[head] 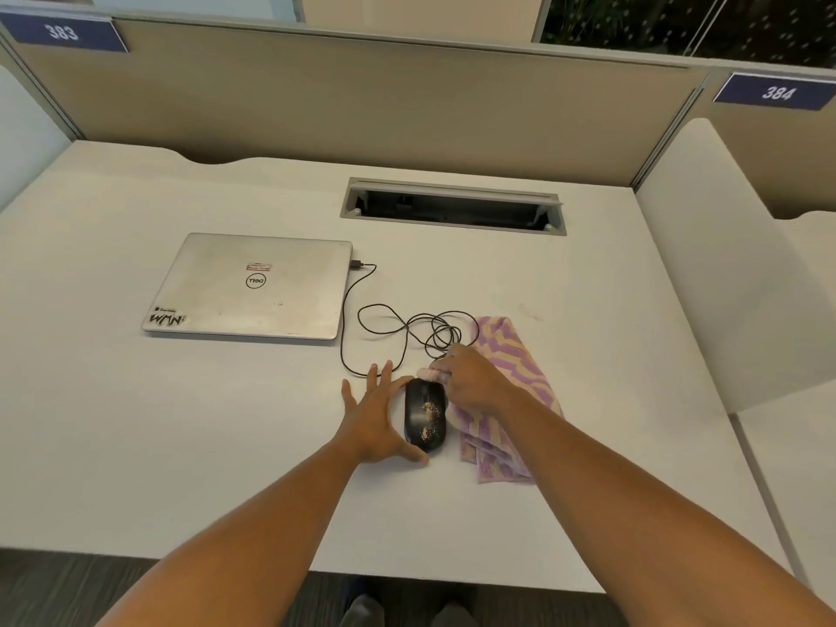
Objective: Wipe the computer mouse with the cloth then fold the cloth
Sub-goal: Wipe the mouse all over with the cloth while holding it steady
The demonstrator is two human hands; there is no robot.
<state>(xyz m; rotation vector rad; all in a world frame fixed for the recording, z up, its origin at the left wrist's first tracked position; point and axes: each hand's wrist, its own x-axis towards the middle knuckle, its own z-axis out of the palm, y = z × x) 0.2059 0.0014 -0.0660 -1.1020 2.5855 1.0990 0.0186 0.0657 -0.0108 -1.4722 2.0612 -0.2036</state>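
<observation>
A black wired computer mouse (424, 414) lies on the white desk (181, 423), with pale crumbs or dust on its back. My left hand (376, 414) rests against the mouse's left side, fingers spread, thumb at its near end. My right hand (475, 382) grips a bunched part of the purple and peach patterned cloth (520, 364) at the mouse's front right. The rest of the cloth trails on the desk to the right of the mouse and under my right forearm.
The mouse cable (393, 323) loops behind the mouse and plugs into a closed silver laptop (253, 287) at the left. A grey cable hatch (452, 205) sits open further back. Partition walls (362, 97) bound the desk at the back and at the right.
</observation>
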